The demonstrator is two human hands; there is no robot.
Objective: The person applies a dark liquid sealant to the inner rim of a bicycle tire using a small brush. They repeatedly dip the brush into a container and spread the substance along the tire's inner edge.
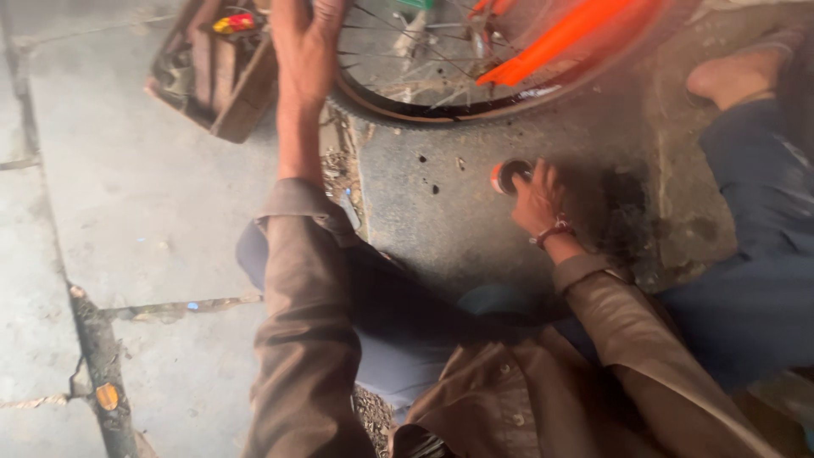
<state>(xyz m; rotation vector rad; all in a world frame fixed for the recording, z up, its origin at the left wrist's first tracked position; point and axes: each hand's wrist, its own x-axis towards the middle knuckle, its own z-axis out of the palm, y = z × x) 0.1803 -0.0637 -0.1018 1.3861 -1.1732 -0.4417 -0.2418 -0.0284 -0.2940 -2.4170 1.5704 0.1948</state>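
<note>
A bicycle wheel [424, 106] with a black tyre and thin spokes stands at the top of the head view, next to an orange frame tube [560, 38]. My left hand [303, 38] reaches up and rests on the tyre's left side; its fingers are partly cut off by the frame edge. My right hand [536, 199] is on the ground, its fingers touching a small round orange-rimmed tin [507, 175]. Both arms wear brown sleeves. A red band sits on the right wrist.
A wooden tool box [216, 72] with small coloured items lies at the top left. A bare foot [733, 76] and a blue trouser leg [763, 254] are at the right. The concrete floor [127, 212] is cracked and has dark oily stains.
</note>
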